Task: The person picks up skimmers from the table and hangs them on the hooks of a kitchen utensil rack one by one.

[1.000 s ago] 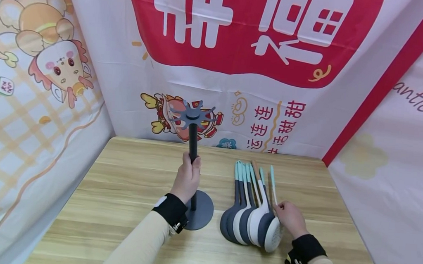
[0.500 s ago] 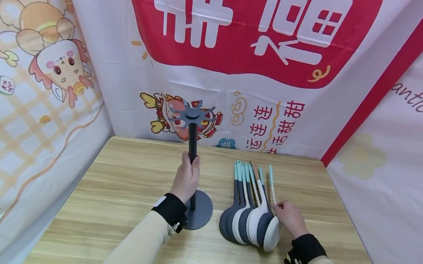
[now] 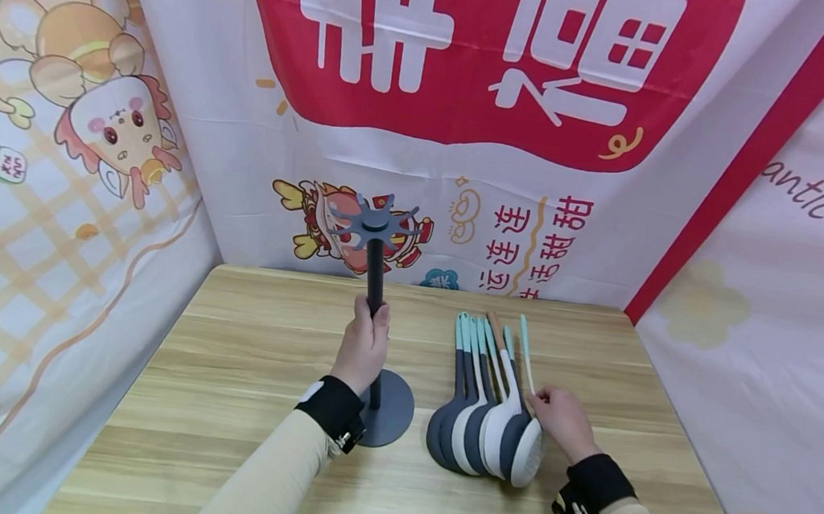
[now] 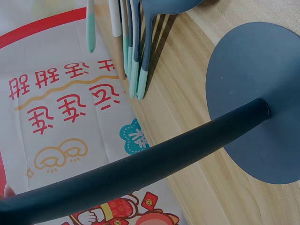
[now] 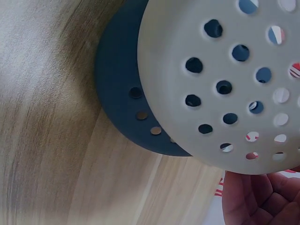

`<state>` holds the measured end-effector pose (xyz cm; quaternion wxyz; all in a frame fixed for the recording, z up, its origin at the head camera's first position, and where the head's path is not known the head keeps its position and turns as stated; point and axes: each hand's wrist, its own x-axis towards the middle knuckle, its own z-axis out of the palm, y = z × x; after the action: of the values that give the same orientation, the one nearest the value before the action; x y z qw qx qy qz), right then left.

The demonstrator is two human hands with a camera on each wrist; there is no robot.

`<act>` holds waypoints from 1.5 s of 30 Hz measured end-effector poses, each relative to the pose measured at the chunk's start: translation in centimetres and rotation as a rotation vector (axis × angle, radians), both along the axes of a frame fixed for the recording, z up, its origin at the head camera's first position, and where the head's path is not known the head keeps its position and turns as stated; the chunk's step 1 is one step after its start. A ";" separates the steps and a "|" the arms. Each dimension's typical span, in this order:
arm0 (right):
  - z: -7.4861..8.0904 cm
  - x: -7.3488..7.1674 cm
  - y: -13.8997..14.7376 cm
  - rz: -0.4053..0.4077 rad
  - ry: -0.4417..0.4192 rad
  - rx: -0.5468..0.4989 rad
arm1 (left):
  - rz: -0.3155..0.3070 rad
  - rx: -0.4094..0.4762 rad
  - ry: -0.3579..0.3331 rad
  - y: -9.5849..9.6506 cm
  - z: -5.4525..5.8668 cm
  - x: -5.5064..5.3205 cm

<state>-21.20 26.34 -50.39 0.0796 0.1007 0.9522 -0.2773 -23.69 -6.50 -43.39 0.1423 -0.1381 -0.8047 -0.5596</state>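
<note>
left hand (image 3: 362, 351) is curled tightly round the dark stand (image 3: 376, 277), upright on the table (image 3: 226, 404); right hand (image 3: 564, 422) pinches the white holed spoon (image 3: 527, 453), just right of the other spoons (image 3: 473, 438)

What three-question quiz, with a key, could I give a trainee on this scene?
1. Which hand grips the stand?
2. True or false: the utensil handles all end in mint.
3. What does the right hand hold? (a) the table edge (b) the white perforated utensil (c) the stand's base

Key:
1. The left hand.
2. False; there is one brown handle.
3. b
</note>
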 end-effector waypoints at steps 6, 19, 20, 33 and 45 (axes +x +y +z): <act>0.2 -0.2 -0.2 0.009 0.023 0.006 | -0.006 0.013 -0.012 0.0 0.0 -0.1; 0.6 -0.3 -1.0 0.003 0.025 0.007 | -0.010 0.022 -0.015 0.0 0.0 -0.1; 0.6 -0.3 -1.1 0.005 0.027 0.006 | -0.010 0.022 -0.015 0.0 0.0 -0.1; 1.4 -0.1 -1.8 0.025 0.061 -0.002 | 0.001 0.015 -0.008 0.0 -0.1 -0.1; 1.9 0.1 -2.3 0.028 0.068 -0.012 | 0.003 0.012 -0.008 0.1 -0.2 -0.2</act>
<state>-21.05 24.07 -48.51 0.0518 0.0777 0.9539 -0.2853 -23.85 -6.42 -43.55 0.1408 -0.1337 -0.8020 -0.5649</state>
